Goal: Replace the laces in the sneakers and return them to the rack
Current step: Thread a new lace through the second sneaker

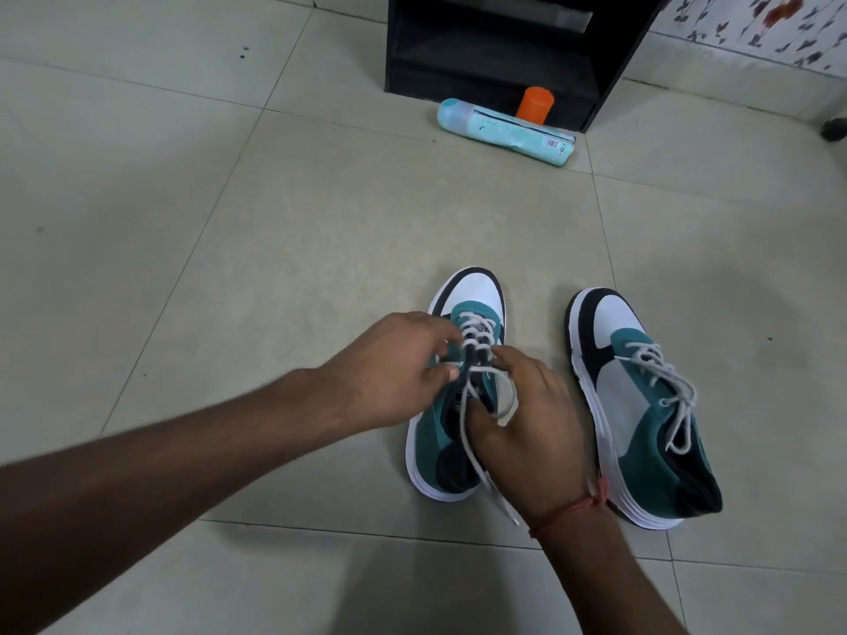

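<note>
Both grips [394, 368] [527, 405] pinch lace [476, 355] on sneaker [476, 291].

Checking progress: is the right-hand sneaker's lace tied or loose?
Tied, it seems: the teal, white and black sneaker on the right has its white lace threaded through, ending in bow loops.

Floor [275, 199]: pale grey-beige tiles, thin darker grout lines, a few small dark specks.

Left sneaker [433, 444]: teal upper, white toe cap edged in black, white sole, black heel lining. Its lace [472, 433] is white.

Right sneaker [641, 405]: same scheme, with a black toe band, white toe, light grey side panel, teal quarter, black collar and white sole. Its lace [664, 382] is off-white to grey.

Rack [504, 52]: plain black.

Bottle [504, 130] lying in front of the rack: pale aqua, small printed label with a barcode.

Orange cylinder [535, 103] behind it: solid bright orange.

Wall [756, 25], top right: white with a dark red-brown leaf-and-vine print.

Thread [573, 508] on the right wrist: reddish-orange.
</note>
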